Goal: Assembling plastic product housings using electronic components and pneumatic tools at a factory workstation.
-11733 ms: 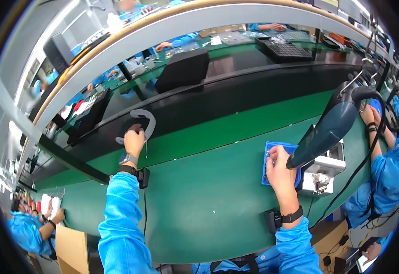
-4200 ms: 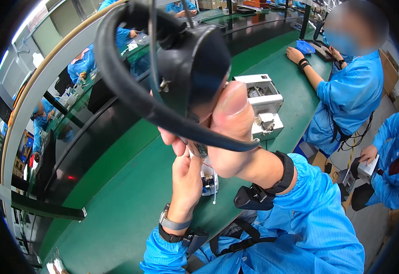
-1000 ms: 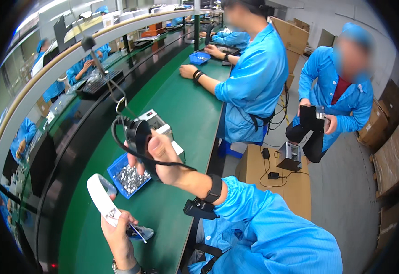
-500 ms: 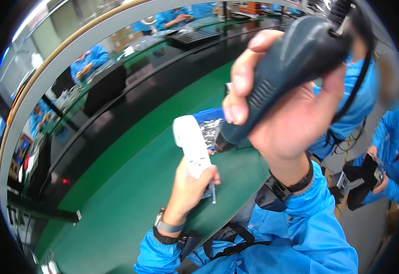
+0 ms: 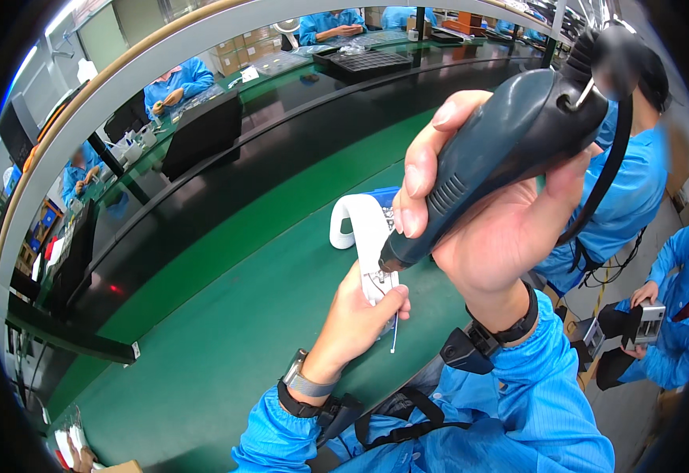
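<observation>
My right hand is wrapped round a dark teal electric screwdriver, tilted so that its nose points down and left. That nose overlaps the lower end of a white plastic housing; whether the bit touches it is hidden. The housing is long, with a curved hook at its far end and small metal parts showing inside its near end. Fingers and thumb of my left hand grip that near end. Below the thumb hangs a thin pale lead.
Behind the housing sits a blue tray of small parts on the green work surface. A black cable hangs from the screwdriver. A co-worker in blue is close on the right. A dark conveyor curves beyond, with people behind it.
The housing has shifted right in the picture and turned, so its hook shows more plainly. The screwdriver's nose, earlier beside the housing, now overlaps its near end.
</observation>
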